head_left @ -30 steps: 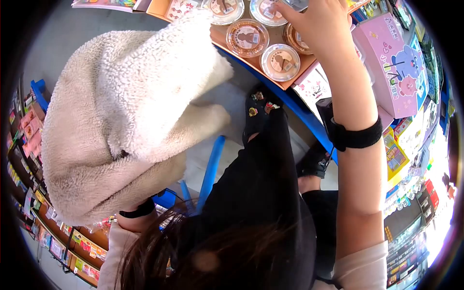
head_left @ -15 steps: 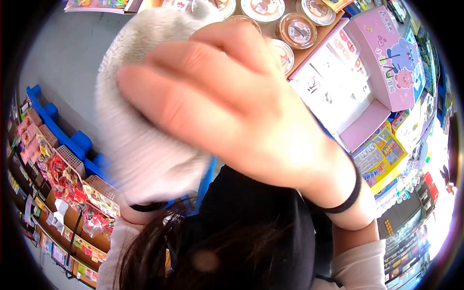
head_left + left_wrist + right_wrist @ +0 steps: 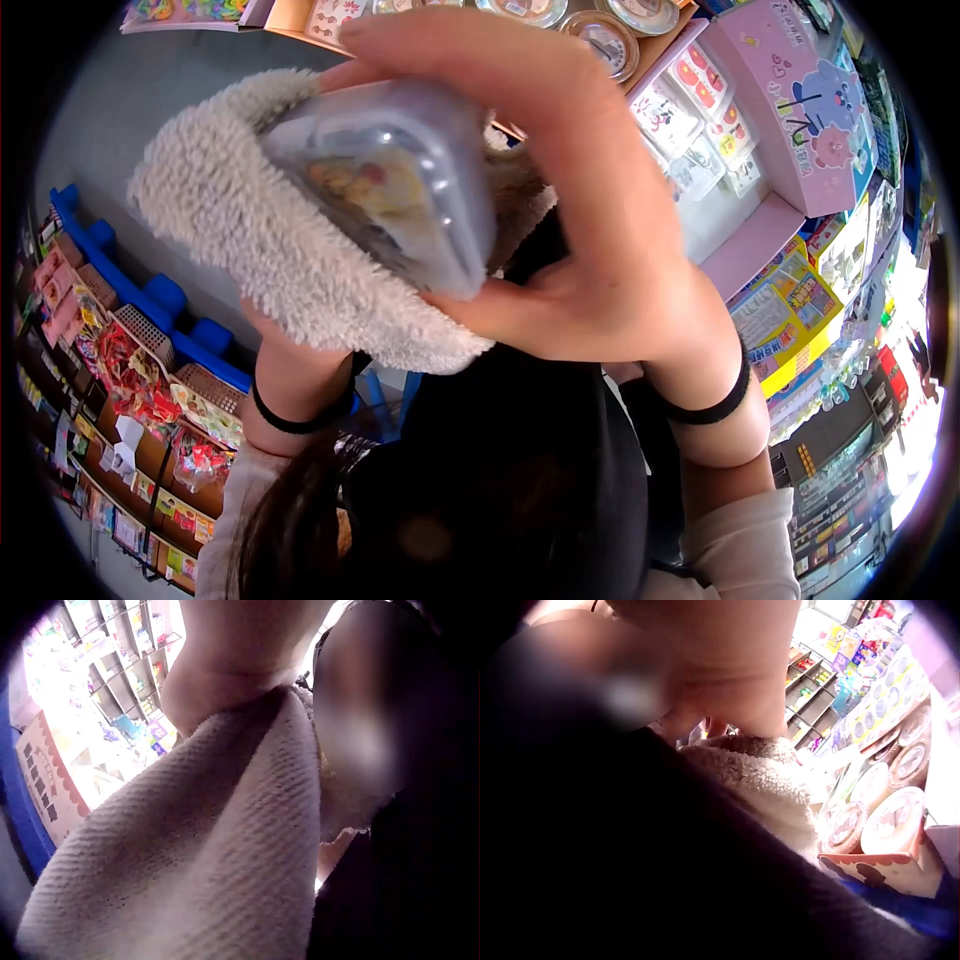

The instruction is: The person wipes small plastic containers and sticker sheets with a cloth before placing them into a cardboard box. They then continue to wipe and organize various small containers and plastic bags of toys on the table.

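A clear plastic box (image 3: 385,185) with yellowish contents is held up in the head view, its rounded edge blurred. My right hand (image 3: 590,220) curls round it, fingers over the top and thumb at the lower edge. Against the box's left and lower side lies a fluffy beige cloth (image 3: 250,210). Beneath that cloth is my left hand (image 3: 290,335), its fingers hidden. In the left wrist view the cloth (image 3: 225,840) hangs in folds below the hand.
An orange carton with round clear tubs (image 3: 605,42) stands at the top. Right of it is a pink box (image 3: 745,250) with small clear packs. Blue edging (image 3: 165,300) and baskets of red packets (image 3: 125,365) are at the left; a yellow package (image 3: 790,320) lies at the right.
My right hand has come back from the tubs to the cloth and now grips the clear box. The cloth, earlier spread large at the left, is bunched beneath the box.
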### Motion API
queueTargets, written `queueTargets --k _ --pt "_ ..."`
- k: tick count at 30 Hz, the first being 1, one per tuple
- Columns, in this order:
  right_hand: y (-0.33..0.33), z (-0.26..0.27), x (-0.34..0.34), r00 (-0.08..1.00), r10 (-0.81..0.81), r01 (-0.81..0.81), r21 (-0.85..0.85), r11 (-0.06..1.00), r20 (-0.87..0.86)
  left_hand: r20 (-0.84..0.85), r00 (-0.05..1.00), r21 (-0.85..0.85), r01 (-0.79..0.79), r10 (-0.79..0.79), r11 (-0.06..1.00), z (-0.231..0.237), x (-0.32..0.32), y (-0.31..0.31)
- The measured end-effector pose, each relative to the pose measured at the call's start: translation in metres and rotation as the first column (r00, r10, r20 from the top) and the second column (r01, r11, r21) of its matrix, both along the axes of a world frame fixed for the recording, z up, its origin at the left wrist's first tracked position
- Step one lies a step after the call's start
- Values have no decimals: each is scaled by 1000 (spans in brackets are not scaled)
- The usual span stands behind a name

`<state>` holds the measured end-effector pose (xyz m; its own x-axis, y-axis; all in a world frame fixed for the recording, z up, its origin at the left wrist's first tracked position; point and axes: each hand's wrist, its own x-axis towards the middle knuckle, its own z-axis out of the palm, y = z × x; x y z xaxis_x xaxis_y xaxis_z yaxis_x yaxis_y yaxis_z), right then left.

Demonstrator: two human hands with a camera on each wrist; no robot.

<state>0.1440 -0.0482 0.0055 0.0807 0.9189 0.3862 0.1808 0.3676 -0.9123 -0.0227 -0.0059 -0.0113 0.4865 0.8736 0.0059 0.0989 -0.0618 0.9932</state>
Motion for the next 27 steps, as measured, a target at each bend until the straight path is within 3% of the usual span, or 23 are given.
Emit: queueTargets --k 2,4,5,6,7,8,10,11,12,13,14,15,16,17,18,19,20,23,27 --pt "2 -9 2 1000 2 -3 33 999 7 -234 971 336 133 -54 932 4 -2 6" --pt "3 -19 -1 991 -86 109 234 966 -105 -429 903 567 298 -34 768 13 -3 11" --pt "-2 -11 9 999 -29 25 153 988 22 -488 873 617 362 -21 698 14 -3 12" --pt "-6 -8 15 999 -27 21 121 992 44 -513 858 624 394 -27 675 15 -2 11" --pt "-7 -8 19 999 -38 34 101 994 30 -441 895 554 330 -67 764 8 0 10" --pt "-10 -8 22 999 -50 48 75 996 17 -442 895 554 331 -67 763 -5 -5 10" --pt "-15 -4 27 996 -86 85 -7 996 -29 -278 959 577 211 -54 789 -23 -7 15" --pt "-17 -2 28 992 -114 110 -59 992 -63 -396 918 792 330 20 513 -24 -10 24" --pt "-19 1 30 983 -152 139 -124 983 -107 -398 917 792 333 19 511 -15 -4 21" --pt "-21 3 32 971 -197 170 -185 968 -138 -246 968 409 142 -41 901 -5 3 13" --pt "-22 6 35 958 -235 192 -240 952 -163 -82 997 -142 -11 -1 990 0 6 9" --pt "-24 7 37 947 -265 208 -285 936 -180 496 818 -681 157 292 716 -4 14 12" --pt "-24 10 37 941 -278 208 -318 925 -191 496 818 -680 158 291 716 -2 21 17" --pt "-25 10 35 938 -285 206 -345 916 -199 454 891 -477 221 23 850 0 29 21" --pt "-24 10 33 936 -287 200 -364 910 -203 332 915 -254 322 -230 912 5 39 21" --pt "-24 11 29 937 -283 191 -378 906 -204 167 984 -333 1 57 943 5 40 6" --pt "-22 10 25 939 -278 183 -389 903 -205 257 966 -423 80 35 903 6 43 5" --pt "-17 7 18 938 -277 166 -429 888 -210 456 874 -667 213 166 714 11 42 1" --pt "-11 12 22 950 -218 85 -485 870 -225 474 820 -792 238 320 562 10 37 -5"
